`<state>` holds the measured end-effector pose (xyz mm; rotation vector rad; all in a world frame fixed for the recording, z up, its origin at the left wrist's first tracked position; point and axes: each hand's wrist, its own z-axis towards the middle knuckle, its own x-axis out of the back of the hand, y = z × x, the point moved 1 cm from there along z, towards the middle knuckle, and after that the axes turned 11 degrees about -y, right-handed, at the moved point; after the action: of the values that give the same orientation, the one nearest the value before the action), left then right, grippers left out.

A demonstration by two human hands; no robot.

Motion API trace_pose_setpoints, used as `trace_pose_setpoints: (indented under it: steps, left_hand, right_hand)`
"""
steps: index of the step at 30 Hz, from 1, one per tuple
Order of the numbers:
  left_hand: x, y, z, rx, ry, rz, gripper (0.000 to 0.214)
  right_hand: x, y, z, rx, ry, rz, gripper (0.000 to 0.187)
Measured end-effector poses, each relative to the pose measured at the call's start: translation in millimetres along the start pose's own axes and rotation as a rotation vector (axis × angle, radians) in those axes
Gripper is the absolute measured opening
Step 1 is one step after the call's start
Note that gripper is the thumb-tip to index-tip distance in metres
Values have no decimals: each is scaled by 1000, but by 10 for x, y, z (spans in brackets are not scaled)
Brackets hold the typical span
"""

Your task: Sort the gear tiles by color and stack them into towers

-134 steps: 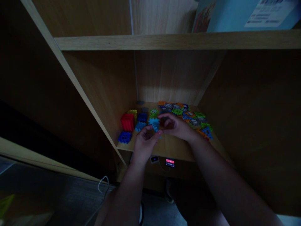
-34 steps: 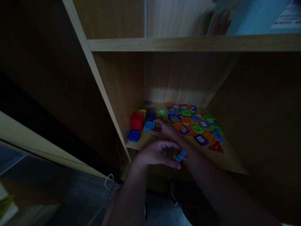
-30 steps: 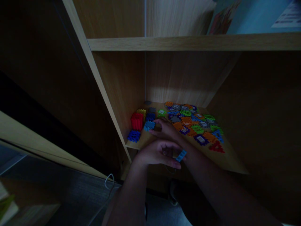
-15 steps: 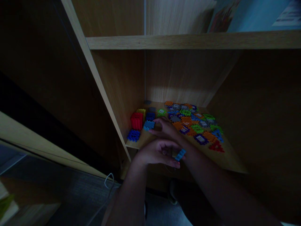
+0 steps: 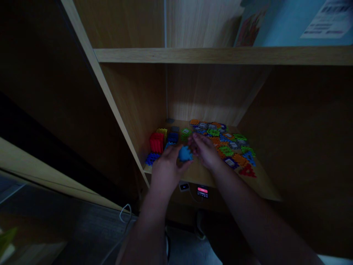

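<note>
My left hand (image 5: 165,167) is closed round a light blue toothed plastic tile (image 5: 184,153) at the front of a low wooden shelf (image 5: 264,187). Just to its right, my right hand (image 5: 205,151) rests with curled fingers touching the same tile; whether it grips anything is hidden. Behind the hands a heap of coloured tiles (image 5: 228,145), orange, green, blue and purple, is spread over the shelf. At the left stands a red assembled cube (image 5: 157,142) with a yellow piece (image 5: 162,131) behind it, a dark blue block (image 5: 172,137) and a flat dark blue tile (image 5: 150,158).
The compartment has a wooden side panel (image 5: 129,110) at the left and an upper shelf board (image 5: 220,55) above it. Below the shelf edge glow two small devices (image 5: 202,191). A white cable (image 5: 124,213) loops on the dark floor. Upper right holds a blue printed box (image 5: 289,22).
My left hand has risen from below the shelf edge up to the shelf front with the light blue tile. My right hand has drawn back from the left blocks to meet it.
</note>
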<state>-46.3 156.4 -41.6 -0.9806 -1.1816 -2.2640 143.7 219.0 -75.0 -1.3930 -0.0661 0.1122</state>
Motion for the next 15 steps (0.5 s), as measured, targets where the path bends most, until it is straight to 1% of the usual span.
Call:
trace_pose_setpoints:
  steps: [3,5,9,11,12,14,15]
  left_hand:
    - [9,-84,-10,11,36,43,53]
    - [2,-106,-8,-10,56,31,55]
    - [-21,-89,4,-72,99,-34,55]
    - [-27,-71,7,-108,114,-71,55]
    - [-26,-61,6,-126,125,-91,55]
    - [-11,-44,-2,-142,174,-129,55]
    - [0,-37,-9,-125,208,-153,54]
  right_hand:
    - [-64,-4,-47,-59,-206,72,59]
    - [-91,14,-66,-93,-328,161,59]
    - [-100,36,-69,-96,-489,404,55]
    - [-91,31,-64,-84,-537,479,51]
    - [-85,25,-62,-77,-542,500,48]
    - [-68,7,-59,-52,-514,523,45]
    - [-58,-5,-58,-32,-490,525,44]
